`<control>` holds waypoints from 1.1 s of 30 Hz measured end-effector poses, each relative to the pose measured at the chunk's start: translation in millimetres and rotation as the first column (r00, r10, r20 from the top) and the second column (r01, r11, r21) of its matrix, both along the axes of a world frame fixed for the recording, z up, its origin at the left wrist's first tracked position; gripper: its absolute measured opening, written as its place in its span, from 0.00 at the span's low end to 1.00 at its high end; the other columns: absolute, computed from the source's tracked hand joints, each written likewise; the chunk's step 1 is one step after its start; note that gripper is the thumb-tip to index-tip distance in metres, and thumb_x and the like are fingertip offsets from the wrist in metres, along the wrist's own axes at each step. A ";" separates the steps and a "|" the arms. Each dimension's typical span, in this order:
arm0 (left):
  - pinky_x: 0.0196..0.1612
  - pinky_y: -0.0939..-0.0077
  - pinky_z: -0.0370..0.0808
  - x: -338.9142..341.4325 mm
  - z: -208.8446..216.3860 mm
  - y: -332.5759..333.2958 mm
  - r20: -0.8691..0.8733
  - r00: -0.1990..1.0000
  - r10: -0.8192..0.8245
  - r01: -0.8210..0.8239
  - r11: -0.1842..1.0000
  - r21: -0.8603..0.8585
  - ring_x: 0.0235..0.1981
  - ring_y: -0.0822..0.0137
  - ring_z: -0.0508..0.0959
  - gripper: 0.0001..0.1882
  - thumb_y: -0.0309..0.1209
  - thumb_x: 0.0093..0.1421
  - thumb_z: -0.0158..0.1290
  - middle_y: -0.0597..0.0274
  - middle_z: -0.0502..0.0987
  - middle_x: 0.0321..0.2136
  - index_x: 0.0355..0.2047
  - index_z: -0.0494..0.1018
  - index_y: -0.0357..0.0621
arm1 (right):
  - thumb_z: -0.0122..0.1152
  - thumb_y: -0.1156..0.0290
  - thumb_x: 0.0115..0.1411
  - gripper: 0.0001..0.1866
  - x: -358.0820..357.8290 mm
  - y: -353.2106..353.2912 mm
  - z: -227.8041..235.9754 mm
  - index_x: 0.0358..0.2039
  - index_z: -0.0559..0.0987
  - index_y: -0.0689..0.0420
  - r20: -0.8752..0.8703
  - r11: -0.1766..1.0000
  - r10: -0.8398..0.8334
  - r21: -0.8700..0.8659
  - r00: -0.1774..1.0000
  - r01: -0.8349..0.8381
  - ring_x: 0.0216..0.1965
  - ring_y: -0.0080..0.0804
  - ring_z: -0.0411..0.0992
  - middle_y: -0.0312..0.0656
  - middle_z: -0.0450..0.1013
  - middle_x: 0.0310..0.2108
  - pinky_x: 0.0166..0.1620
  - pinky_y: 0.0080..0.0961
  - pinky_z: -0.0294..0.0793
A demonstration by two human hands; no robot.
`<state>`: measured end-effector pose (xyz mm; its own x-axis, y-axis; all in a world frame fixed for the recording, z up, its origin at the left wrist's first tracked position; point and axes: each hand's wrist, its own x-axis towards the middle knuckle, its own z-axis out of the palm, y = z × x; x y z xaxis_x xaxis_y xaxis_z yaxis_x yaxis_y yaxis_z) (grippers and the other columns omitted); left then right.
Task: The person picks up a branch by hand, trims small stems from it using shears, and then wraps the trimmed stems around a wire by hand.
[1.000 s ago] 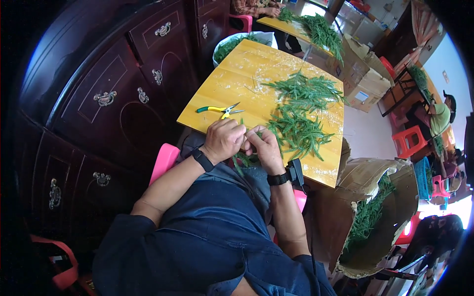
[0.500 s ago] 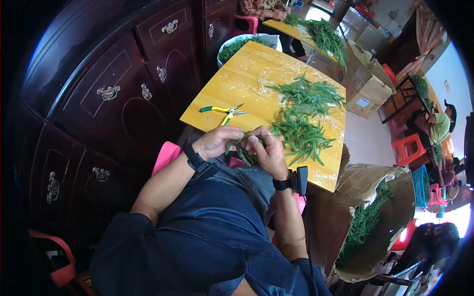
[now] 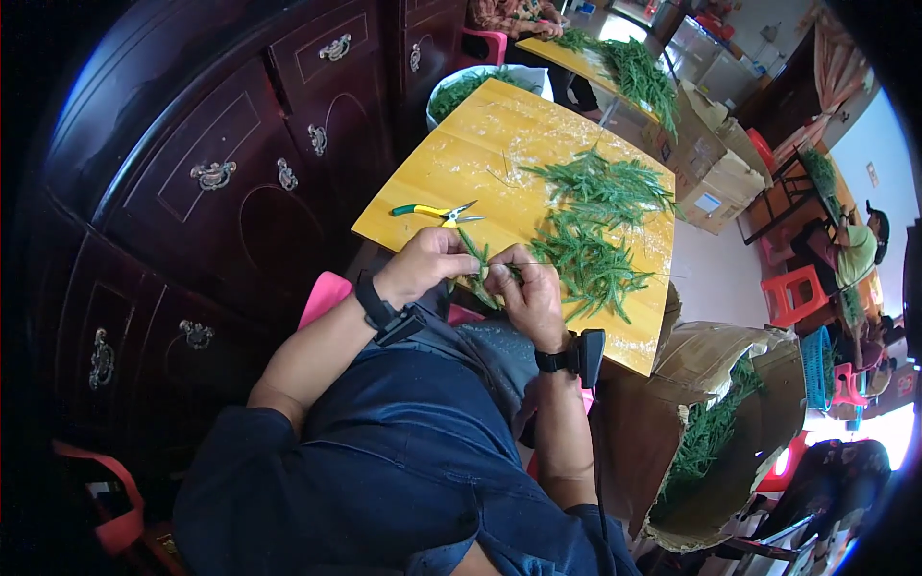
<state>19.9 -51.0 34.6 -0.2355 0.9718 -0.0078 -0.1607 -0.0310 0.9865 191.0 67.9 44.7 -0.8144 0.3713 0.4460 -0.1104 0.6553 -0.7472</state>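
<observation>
Between my two hands, at the near edge of the wooden table (image 3: 451, 158), is a green artificial fir sprig (image 3: 472, 248). My left hand (image 3: 429, 264) is closed, thumb and fingers pinching the sprig. Close beside it, my right hand (image 3: 527, 290) pinches the same sprig near its middle; a thin dark wire sticks out to the right of these fingers. Just beyond my left hand lie pliers (image 3: 445, 213) with green and yellow handles, jaws apart, one handle partly hidden. To the right, loose green sprigs (image 3: 586, 254) lie in heaps on the tabletop.
A torn cardboard box (image 3: 720, 422) with greenery stands at the right, and another carton (image 3: 711, 168) farther back. Dark wooden cabinets (image 3: 221, 192) line the left. A white sack of greenery (image 3: 461, 91) sits behind the table. Other people (image 3: 514, 17) work at tables beyond.
My left hand has lifted slightly and turned, and a sprig tip now stands up between my hands. My right hand has shifted a little to the right.
</observation>
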 end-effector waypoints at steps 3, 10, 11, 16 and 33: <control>0.50 0.72 0.73 7.8 6.4 -2.3 -0.233 0.966 0.114 -0.105 0.993 0.050 0.37 0.71 0.78 0.05 0.23 0.60 0.55 0.64 0.79 0.35 0.38 0.76 0.38 | 0.54 0.70 0.68 0.07 -4.4 -6.3 -3.0 0.34 0.75 0.60 0.011 0.896 -0.036 -0.443 0.999 0.037 0.24 0.24 0.75 0.37 0.76 0.23 0.31 0.24 0.75; 0.48 0.70 0.74 14.7 13.4 -5.4 -0.389 0.900 0.197 -0.120 0.970 0.213 0.35 0.68 0.78 0.04 0.25 0.61 0.55 0.61 0.78 0.32 0.34 0.74 0.38 | 0.54 0.66 0.69 0.08 -5.5 2.3 -18.2 0.36 0.73 0.58 -0.137 0.436 0.138 -0.881 0.981 -0.185 0.24 0.23 0.71 0.36 0.73 0.24 0.33 0.19 0.71; 0.48 0.70 0.74 15.1 13.6 -5.2 -0.407 0.889 0.210 -0.120 0.964 0.237 0.34 0.67 0.78 0.04 0.26 0.61 0.55 0.61 0.78 0.32 0.34 0.74 0.38 | 0.54 0.65 0.69 0.09 -4.6 2.2 -16.6 0.37 0.72 0.57 -0.149 0.440 0.129 -0.878 0.980 -0.191 0.24 0.23 0.70 0.36 0.73 0.24 0.33 0.19 0.70; 0.46 0.70 0.75 7.3 6.4 -6.5 0.247 0.967 -0.065 0.035 0.992 0.123 0.34 0.66 0.79 0.08 0.30 0.63 0.54 0.58 0.79 0.32 0.36 0.75 0.36 | 0.55 0.66 0.69 0.09 4.0 2.6 3.8 0.38 0.72 0.58 -0.148 0.612 0.153 -0.762 0.977 -0.212 0.27 0.22 0.71 0.36 0.73 0.24 0.35 0.20 0.71; 0.35 0.81 0.74 4.6 5.8 -3.1 0.471 0.688 -0.552 0.592 0.802 0.075 0.29 0.73 0.78 0.16 0.32 0.58 0.59 0.54 0.82 0.39 0.42 0.78 0.33 | 0.55 0.71 0.69 0.06 22.3 0.2 24.6 0.36 0.74 0.59 -0.026 0.755 0.412 -0.549 0.911 -0.358 0.27 0.17 0.70 0.33 0.74 0.25 0.32 0.17 0.72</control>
